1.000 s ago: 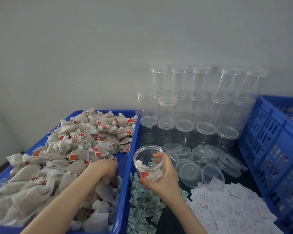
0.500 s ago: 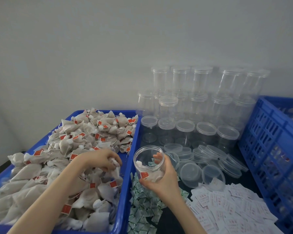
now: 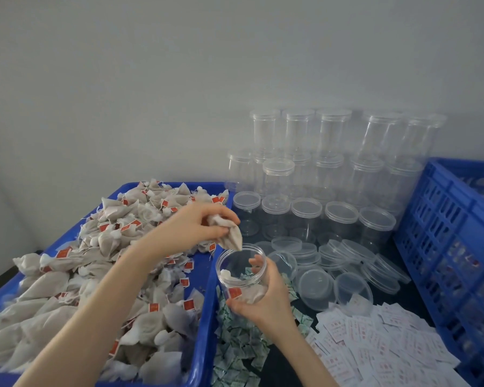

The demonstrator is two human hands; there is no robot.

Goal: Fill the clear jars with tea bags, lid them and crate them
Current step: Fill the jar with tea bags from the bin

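Nearest the camera, the right hand (image 3: 266,300) cups the open jar (image 3: 242,273) from the side and underneath, fingers wrapped round its clear wall, one fingertip showing through the far side near the rim. The jar tips a little toward the left and hangs just beyond the right wall of the blue tray (image 3: 207,325), over a scatter of small green-printed sachets (image 3: 235,347). A few tea bags already lie in its bottom — it looks far from full. The jar reads as light, thin plastic, stiff enough but smooth, so a grip low on the wall with the palm under the base seems the safe hold; squeezing near the rim might flex the mouth.

Up a touch, the left hand (image 3: 199,223) pinches a bunched tea bag (image 3: 229,236) between thumb and curled fingers, the bag's loose end dangling just above the jar's near-left rim, not yet inside. These bags look soft, almost weightless, with strings and red tags that could snag on neighbours — pinching the body of the pouch looks better than pulling on the tag.

Left of that, the heap of tea bags (image 3: 95,275) fills the tray. Toward the right edge of the worktop lie white paper slips (image 3: 375,344) and loose lids (image 3: 333,263), then lidded empty jars (image 3: 319,174) stacked against the wall, with the blue crate (image 3: 444,247) at the far right.
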